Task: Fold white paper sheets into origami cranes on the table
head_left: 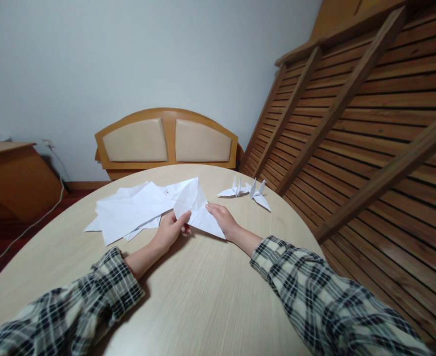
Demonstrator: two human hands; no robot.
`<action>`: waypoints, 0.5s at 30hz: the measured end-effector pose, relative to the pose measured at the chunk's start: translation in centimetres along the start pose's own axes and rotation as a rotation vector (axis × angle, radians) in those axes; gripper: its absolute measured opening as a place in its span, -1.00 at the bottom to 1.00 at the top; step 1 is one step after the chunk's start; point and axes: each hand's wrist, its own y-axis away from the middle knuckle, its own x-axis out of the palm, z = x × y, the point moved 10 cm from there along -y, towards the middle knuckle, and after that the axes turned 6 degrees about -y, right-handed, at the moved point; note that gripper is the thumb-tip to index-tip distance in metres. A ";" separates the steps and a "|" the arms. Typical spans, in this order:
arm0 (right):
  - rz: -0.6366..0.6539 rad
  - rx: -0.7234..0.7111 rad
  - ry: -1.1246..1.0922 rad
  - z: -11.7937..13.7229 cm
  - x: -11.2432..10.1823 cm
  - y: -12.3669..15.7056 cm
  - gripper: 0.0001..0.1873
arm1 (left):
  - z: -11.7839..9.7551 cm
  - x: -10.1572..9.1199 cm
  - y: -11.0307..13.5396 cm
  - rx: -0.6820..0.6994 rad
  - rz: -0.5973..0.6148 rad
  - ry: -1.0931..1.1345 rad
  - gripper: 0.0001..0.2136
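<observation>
Paper (pixel 197 210) pinched by left hand (pixel 169 232); right hand (pixel 223 221) fingertips on its edge, grip unclear. Risk: slip under fingertips skews crease.

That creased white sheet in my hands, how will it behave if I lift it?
The creased sheet looks thin, so probably light and floppy, though its folds may stiffen it slightly. Held only at its near edge by left hand and right hand, the far part would likely droop.

Head-worn view, facing forward and down, close over table (pixel 203 306)
</observation>
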 end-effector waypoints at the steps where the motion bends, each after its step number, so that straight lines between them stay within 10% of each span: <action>1: 0.012 0.012 -0.016 -0.2 0.1 0.0 -0.58 | 0.1 0.1 0.0 -0.009 0.005 0.011 -0.65; 15: 0.075 -0.017 -0.017 0.1 0.4 -0.1 -0.62 | 0.1 -0.9 0.0 -0.008 -0.014 -0.012 -0.62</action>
